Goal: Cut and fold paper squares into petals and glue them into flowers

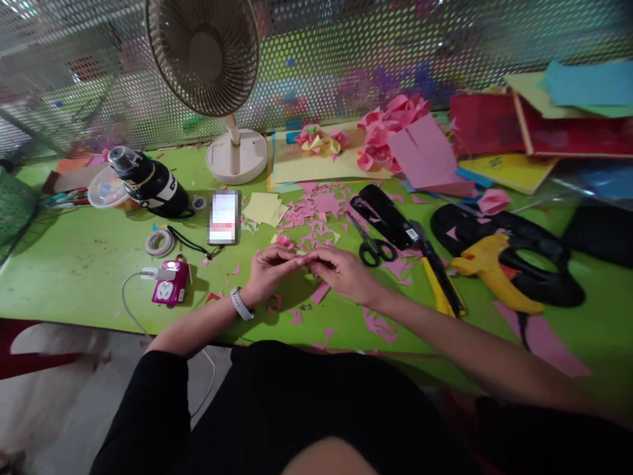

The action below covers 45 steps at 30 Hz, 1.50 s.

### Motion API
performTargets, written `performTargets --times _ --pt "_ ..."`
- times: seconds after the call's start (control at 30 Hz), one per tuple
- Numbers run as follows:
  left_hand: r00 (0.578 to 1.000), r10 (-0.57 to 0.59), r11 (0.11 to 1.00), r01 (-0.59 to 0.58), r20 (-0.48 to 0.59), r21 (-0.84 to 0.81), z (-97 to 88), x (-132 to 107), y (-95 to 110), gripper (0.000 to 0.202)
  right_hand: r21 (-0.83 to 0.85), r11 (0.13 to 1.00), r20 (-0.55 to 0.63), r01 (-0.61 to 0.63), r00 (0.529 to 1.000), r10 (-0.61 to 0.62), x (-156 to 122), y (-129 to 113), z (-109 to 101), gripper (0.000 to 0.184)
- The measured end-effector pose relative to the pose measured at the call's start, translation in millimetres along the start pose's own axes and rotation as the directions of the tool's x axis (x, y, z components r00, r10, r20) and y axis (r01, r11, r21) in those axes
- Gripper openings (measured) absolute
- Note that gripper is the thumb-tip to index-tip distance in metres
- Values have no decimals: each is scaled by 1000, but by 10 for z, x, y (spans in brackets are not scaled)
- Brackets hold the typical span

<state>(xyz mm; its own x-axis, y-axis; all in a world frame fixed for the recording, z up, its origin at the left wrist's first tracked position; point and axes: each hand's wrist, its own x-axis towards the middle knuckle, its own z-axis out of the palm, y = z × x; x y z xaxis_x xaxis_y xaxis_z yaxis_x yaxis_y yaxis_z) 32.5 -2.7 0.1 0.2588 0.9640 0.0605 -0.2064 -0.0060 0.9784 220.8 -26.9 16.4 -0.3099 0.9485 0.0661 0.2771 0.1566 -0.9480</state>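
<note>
My left hand, with a pale band on its wrist, is closed, thumb against fingers. My right hand meets it fingertip to fingertip, also closed in a pinch. Whatever lies between the fingertips is too small and covered to make out. Just behind my left fingers shows a small pink paper flower. Pink paper scraps are strewn beyond and around both hands. Black-handled scissors lie to the right of my right hand. A stack of pale yellow paper squares rests behind my left hand.
A phone, tape roll, pink power adapter and black bottle are on the left. A fan stands behind. Rightward lie a black stapler, yellow cutter, yellow glue gun and pink folded papers.
</note>
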Motion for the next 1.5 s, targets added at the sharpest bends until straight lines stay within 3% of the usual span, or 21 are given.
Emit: performTargets --times 0.13,0.47,0.57,0.73,1.07,1.23,1.33,1.5 --pt "995 29 1000 -28 91 -13 24 -19 -5 10 80 995 8 -52 999 52 -48 0 12 33" --pt "986 39 996 -52 161 75 24 -34 61 13 271 939 214 -212 964 156 -99 49 -70 38" --pt "990 52 996 -61 133 63 33 -32 66 11 274 943 177 -189 974 143 -122 36 -52 37" --pt "995 56 998 -56 86 -10 46 -49 17 10 133 991 18 -14 1000 12 -163 28 15 27" --pt "976 106 992 -116 192 44 10 -23 11 14 173 984 102 39 993 -57 -168 126 -11 23" --pt "978 138 990 -142 155 19 0 -21 -26 14 -40 985 -67 166 983 -168 -157 66 11 24" --pt "980 134 991 -135 148 1 3 -25 -39 15 -9 993 -79 113 990 -114 -172 66 34 23" --pt "971 135 991 -132 197 -26 2 -13 -25 18 206 978 39 -37 999 30 -206 128 36 24"
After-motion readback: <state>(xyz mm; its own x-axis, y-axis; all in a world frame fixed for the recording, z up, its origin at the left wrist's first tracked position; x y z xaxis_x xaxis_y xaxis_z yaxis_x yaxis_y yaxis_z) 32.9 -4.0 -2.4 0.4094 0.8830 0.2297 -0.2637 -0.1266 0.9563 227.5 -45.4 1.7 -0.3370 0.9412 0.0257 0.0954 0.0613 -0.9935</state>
